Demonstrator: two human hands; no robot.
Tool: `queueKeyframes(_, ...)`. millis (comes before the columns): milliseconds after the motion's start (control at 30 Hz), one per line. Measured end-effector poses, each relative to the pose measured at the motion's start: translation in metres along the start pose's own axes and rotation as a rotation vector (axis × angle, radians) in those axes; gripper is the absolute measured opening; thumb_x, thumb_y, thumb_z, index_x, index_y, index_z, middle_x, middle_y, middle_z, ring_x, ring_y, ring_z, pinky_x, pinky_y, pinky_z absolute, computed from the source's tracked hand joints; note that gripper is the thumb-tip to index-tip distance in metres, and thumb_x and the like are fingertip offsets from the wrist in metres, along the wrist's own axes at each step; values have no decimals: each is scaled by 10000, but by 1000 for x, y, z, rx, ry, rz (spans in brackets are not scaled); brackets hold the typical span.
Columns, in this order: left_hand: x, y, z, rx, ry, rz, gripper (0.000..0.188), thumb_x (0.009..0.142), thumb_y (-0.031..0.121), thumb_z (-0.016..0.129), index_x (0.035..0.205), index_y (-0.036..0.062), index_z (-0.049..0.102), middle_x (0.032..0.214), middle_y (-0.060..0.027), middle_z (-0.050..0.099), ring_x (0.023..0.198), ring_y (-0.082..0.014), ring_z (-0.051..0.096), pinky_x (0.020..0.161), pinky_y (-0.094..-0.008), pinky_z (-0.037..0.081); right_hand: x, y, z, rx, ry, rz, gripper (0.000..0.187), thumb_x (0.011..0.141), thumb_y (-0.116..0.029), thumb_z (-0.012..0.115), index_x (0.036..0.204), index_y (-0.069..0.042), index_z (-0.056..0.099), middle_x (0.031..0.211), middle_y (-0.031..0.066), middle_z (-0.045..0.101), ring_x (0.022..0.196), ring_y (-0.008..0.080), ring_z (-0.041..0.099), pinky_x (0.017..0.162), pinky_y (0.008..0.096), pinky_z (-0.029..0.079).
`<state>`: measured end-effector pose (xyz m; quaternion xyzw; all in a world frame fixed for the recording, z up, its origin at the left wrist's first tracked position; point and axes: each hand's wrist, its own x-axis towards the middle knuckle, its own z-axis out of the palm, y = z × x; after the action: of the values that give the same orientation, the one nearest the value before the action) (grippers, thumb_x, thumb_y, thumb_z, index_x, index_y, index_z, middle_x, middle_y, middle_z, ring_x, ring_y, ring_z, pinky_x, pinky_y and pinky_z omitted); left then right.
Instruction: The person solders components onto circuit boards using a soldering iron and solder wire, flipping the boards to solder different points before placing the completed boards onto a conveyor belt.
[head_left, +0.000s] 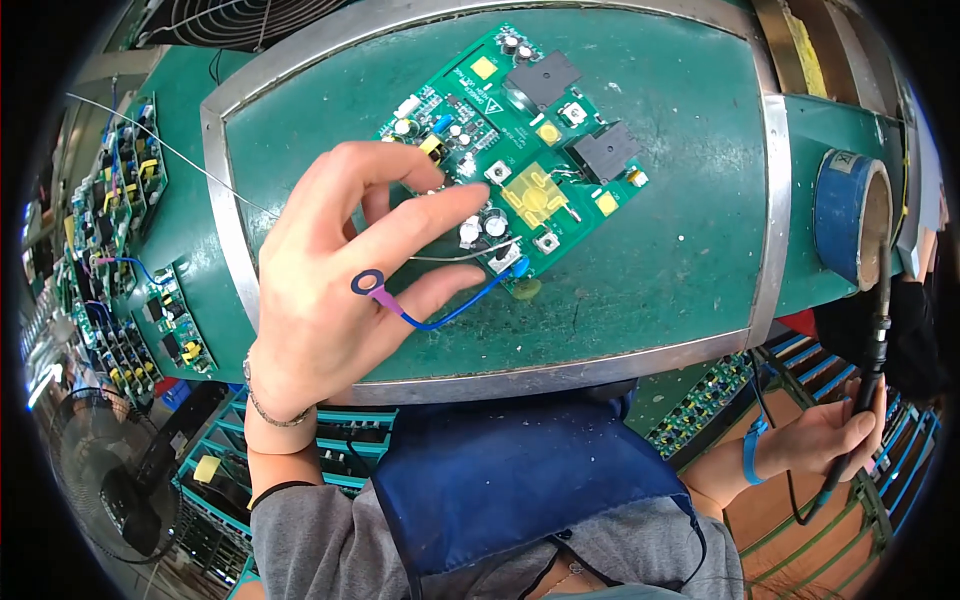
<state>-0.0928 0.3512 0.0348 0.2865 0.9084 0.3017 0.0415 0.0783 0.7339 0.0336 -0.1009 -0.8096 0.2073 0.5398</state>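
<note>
Circuit board (522, 140) on green worktop (640, 280)

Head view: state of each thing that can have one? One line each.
Circuit board: component side up on green bench.
Blue wire: one end at the board's edge, ring terminal end unattached.
Left hand: thumb and index tips apart; grip on thin metal wire unclear.
Thin metal wire: right end over the board.
Right hand: closed around soldering iron.
Soldering iron: held; heat not visible.
Fan: spinning or not, cannot tell.
</note>
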Motion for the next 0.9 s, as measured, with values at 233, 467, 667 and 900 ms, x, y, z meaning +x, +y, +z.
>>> queueKeyframes(233,10,-1,-4,194,-77,44,648,558,249,840,1176,150,674,1180,-23,613,865,-233,520,735,-345,461,-1,-12,7,-162,-106,160,311,945,-112,538,1046,169,626,953,228,673,732,210,639,644,267,528)
queueKeyframes(467,16,-24,-3,170,-119,200,426,591,160,801,1004,121,706,1102,-30,638,865,-231,568,689,-336,484,-1,-9,7,-49,-70,30,395,981,-191,513,1021,193,598,951,280,656,733,287,649,617,285,542)
queueKeyframes(667,-12,0,23,141,-69,335,331,631,214,818,907,87,684,857,-27,597,688,-190,554,565,-293,456,1,0,9,-259,32,-370,799,991,-579,352,998,168,637,831,217,667,645,214,615,540,254,489)
queueKeyframes(900,-22,22,35,237,-52,328,352,616,187,814,919,79,672,874,-19,584,695,-179,538,559,-285,453,-11,-21,18,-136,-19,89,992,930,-719,163,1052,157,611,703,262,652,531,256,598,566,304,533)
